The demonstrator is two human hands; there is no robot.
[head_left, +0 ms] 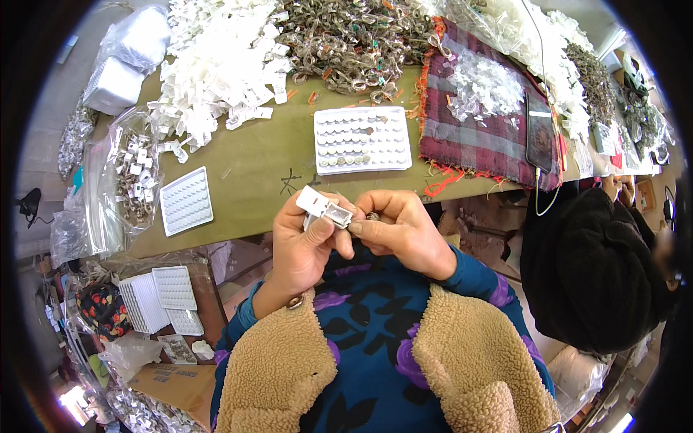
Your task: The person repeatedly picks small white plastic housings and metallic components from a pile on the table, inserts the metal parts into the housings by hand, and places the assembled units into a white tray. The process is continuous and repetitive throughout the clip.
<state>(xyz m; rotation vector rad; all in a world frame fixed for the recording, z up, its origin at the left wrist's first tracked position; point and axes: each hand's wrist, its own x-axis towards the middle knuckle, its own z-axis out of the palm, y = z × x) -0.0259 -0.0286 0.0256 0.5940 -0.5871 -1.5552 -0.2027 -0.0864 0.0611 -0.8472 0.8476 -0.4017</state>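
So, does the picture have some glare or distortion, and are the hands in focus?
Head view: black corners, and the co-worker by the right rim looks tilted and stretched; head view: glare at lower left, the white pile nearly washed out; head view: left hand and right hand fairly sharp.

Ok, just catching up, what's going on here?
A person's left hand holds a small white plastic piece, with the right hand close against its end; whatever that hand grips is mostly hidden. A white tray of small round parts sits ahead on the green table, with a white heap and coiled cables beyond.
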